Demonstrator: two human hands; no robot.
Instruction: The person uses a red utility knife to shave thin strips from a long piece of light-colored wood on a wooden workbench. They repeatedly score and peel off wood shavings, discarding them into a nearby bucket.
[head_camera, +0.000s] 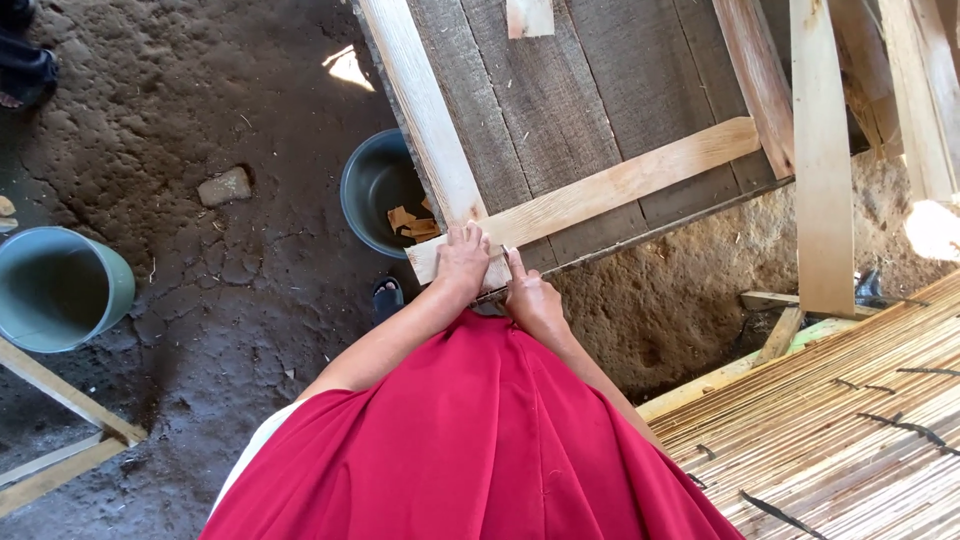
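- Since our left hand (462, 258) lies flat with its fingers spread on the end of the pale wooden strip (600, 190), we should keep pressing down so the strip does not slide.
- That pale strip lies slantwise across the big grey board panel (560, 110), and its near end sits at the panel's corner, right in front of our red skirt (470, 440).
- Our right hand (530, 295) is curled shut, with one finger pointing up along something thin at the strip's edge. We cannot tell what that thin thing is, because it is too small to see.
- We think the job now is to work on this corner of the strip, so we should keep both hands close together and steady.
- We should keep the left fingers away from the spot the right hand is working on, so they do not get hurt.
- The dark round bucket with wood scraps (378, 190) sits on the dirt just beside the corner, under the panel's edge.
- We should stand firm, for the dirt floor (200, 280) is bumpy.
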